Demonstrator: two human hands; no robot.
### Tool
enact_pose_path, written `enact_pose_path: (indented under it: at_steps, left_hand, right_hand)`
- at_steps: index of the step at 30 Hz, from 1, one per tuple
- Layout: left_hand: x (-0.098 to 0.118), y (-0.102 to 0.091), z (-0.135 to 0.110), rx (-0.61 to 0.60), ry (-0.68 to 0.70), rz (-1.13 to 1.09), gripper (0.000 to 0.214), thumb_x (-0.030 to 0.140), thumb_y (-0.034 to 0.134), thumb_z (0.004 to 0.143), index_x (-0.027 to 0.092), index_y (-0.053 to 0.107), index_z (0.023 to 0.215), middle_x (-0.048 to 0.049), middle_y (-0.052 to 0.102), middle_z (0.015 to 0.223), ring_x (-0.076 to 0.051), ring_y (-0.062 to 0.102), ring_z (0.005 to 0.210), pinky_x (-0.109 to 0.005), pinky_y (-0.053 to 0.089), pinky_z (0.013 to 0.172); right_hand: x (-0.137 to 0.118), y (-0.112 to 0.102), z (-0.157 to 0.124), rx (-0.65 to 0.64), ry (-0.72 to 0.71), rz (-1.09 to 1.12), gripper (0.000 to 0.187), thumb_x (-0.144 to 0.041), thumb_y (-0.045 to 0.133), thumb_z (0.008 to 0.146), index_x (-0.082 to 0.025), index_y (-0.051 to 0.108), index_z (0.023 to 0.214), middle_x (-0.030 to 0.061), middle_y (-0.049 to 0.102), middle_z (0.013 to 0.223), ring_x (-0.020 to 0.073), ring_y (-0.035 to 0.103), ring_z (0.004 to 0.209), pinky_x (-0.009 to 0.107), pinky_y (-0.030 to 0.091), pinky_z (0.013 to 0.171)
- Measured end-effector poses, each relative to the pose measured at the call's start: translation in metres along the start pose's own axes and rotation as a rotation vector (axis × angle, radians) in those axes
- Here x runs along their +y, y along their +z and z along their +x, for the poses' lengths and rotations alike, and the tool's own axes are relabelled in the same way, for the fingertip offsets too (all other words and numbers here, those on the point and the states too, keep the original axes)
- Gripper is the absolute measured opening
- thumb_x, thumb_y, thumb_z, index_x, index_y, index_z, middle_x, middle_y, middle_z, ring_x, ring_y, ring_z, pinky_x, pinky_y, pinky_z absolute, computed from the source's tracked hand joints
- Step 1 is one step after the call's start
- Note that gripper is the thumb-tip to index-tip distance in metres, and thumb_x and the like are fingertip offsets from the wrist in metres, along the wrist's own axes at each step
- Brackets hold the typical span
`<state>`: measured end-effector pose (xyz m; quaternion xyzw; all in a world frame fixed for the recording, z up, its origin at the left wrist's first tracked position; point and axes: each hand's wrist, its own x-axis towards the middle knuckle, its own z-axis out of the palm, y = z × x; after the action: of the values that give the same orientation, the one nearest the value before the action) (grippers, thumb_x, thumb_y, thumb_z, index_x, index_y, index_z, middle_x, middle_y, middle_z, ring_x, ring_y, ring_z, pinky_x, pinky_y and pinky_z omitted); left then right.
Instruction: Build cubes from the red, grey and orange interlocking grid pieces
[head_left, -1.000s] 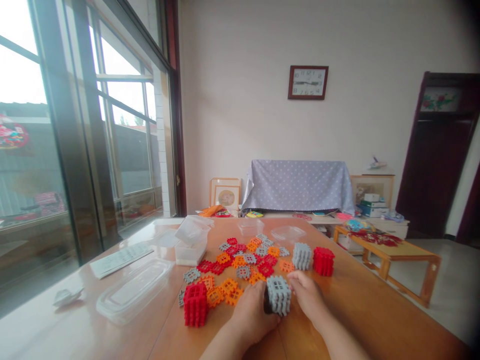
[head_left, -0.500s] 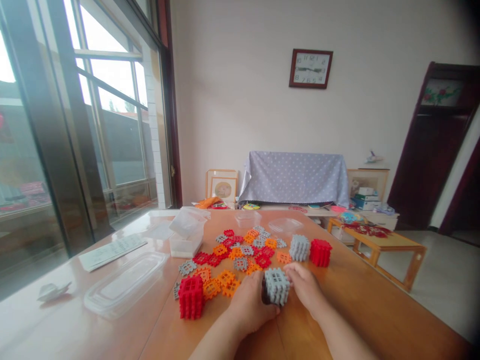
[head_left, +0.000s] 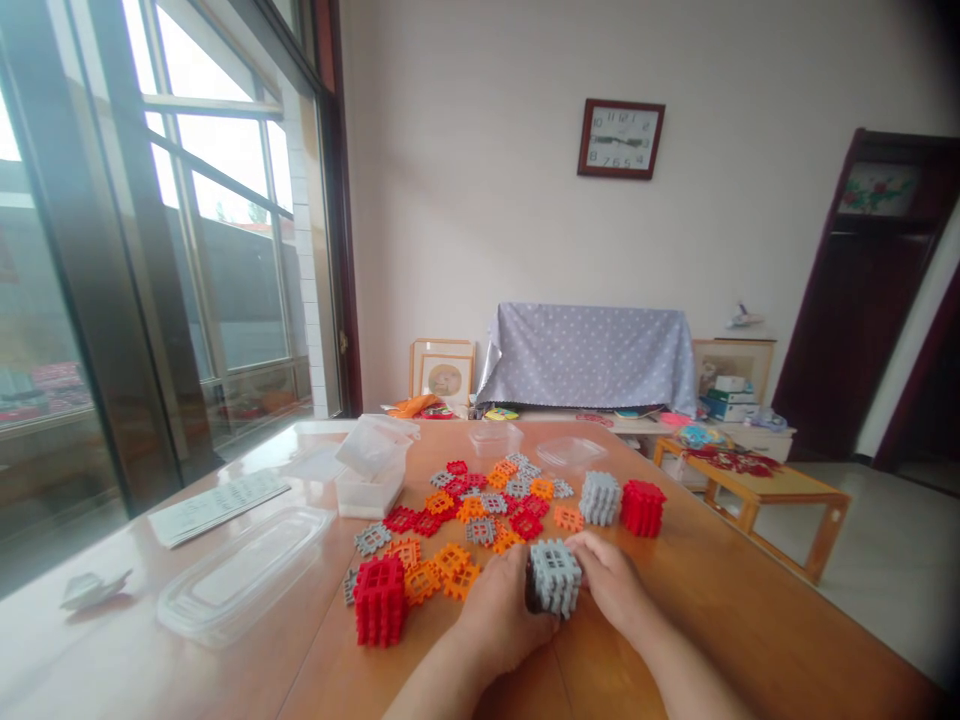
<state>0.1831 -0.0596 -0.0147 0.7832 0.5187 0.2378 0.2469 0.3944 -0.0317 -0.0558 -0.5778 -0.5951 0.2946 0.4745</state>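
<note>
Both my hands hold a grey cube built of interlocking plastic tiles (head_left: 556, 577) on the wooden table (head_left: 720, 620). My left hand (head_left: 501, 612) cups its left side with curled fingers. My right hand (head_left: 611, 583) grips its right side. A red tile cube (head_left: 379, 600) stands to the left near me. Farther back stand a grey cube (head_left: 600, 497) and a red cube (head_left: 642, 507), side by side. Loose red, orange and grey tiles (head_left: 480, 510) lie scattered between them.
A clear plastic lid (head_left: 244, 570) and an open clear box (head_left: 371, 470) lie at the left, with a printed sheet (head_left: 217, 500) beyond. Two small clear containers (head_left: 570, 450) sit at the table's far end. A low wooden table (head_left: 757, 490) stands to the right.
The view has shifted slightly to the right and down. My hands stay on the grey cube, which has barely moved.
</note>
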Motion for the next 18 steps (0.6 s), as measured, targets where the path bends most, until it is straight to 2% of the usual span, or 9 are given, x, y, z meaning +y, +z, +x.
enact_pose_path:
  at_steps: [7,13,16,18]
  left_hand:
    - [0.003,-0.001,-0.001,-0.005,-0.006,-0.008,0.051,0.039,0.078,0.061,0.025,0.055,0.104,-0.005,0.064,0.109,-0.025,0.058,0.097,-0.03,0.042,0.072]
    - [-0.004,0.0,0.001,-0.017,-0.004,-0.05,0.052,0.037,0.078,0.061,0.026,0.054,0.105,-0.0046,0.064,0.107,-0.025,0.058,0.095,-0.03,0.043,0.071]
    - [-0.008,0.0,0.002,-0.031,0.05,-0.126,0.049,0.028,0.076,0.061,0.025,0.051,0.104,-0.0047,0.063,0.108,-0.023,0.058,0.095,-0.028,0.044,0.071]
    - [-0.009,0.001,0.002,-0.086,0.087,-0.245,0.047,0.018,0.07,0.063,0.024,0.048,0.104,-0.0039,0.063,0.108,-0.02,0.06,0.093,-0.026,0.044,0.07]
  right_hand:
    - [-0.009,-0.002,-0.004,-0.031,0.013,0.079,0.034,-0.051,0.051,0.084,-0.022,0.069,0.084,0.0037,0.07,0.083,0.0231,0.063,0.077,0.03,0.049,0.066]
    - [-0.008,0.002,-0.006,-0.04,0.033,0.112,0.033,-0.049,0.049,0.086,-0.022,0.067,0.085,0.0019,0.068,0.078,0.0207,0.061,0.072,0.028,0.048,0.064]
    - [-0.011,0.001,-0.006,-0.026,0.06,0.135,0.032,-0.048,0.051,0.085,-0.022,0.068,0.086,0.0008,0.066,0.075,0.0196,0.061,0.07,0.028,0.047,0.063]
    - [-0.014,-0.002,-0.005,0.013,0.124,0.162,0.033,-0.049,0.051,0.083,-0.022,0.069,0.091,0.0013,0.068,0.075,0.0198,0.061,0.069,0.028,0.046,0.062]
